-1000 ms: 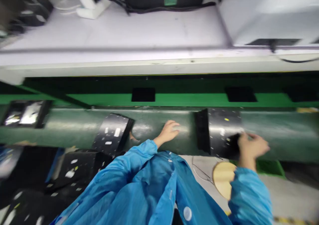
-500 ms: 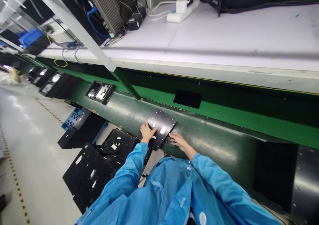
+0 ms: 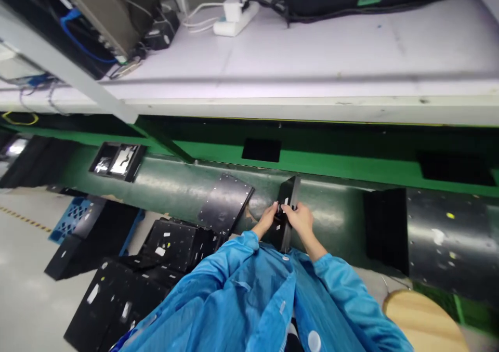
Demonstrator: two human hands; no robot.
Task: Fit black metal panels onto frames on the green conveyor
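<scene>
A flat black case (image 3: 286,211) with small white labels is tipped up on edge on the green bench, in front of my body. My left hand (image 3: 267,218) grips its left face, with the thumb near a label. On the other side, my right hand (image 3: 299,219) closes round the upper edge, thumb over the top and close to the left thumb. What the fingers behind the case touch is hidden. Just left of my left hand, a second flat black panel (image 3: 225,202) dotted with screws lies on the bench, touched by neither hand.
Several black cases (image 3: 169,243) are stacked low at my left, near a blue pallet (image 3: 72,218). An open black tray (image 3: 118,160) sits farther left on the green bench (image 3: 167,180). More black cases (image 3: 448,232) stand at right, above a round wooden stool (image 3: 423,321). A white shelf (image 3: 312,61) overhangs.
The labelled case was lying flat under my left hand; now it stands tipped up farther right, gripped by both hands. A screw-dotted panel shows at left. The view has swung right.
</scene>
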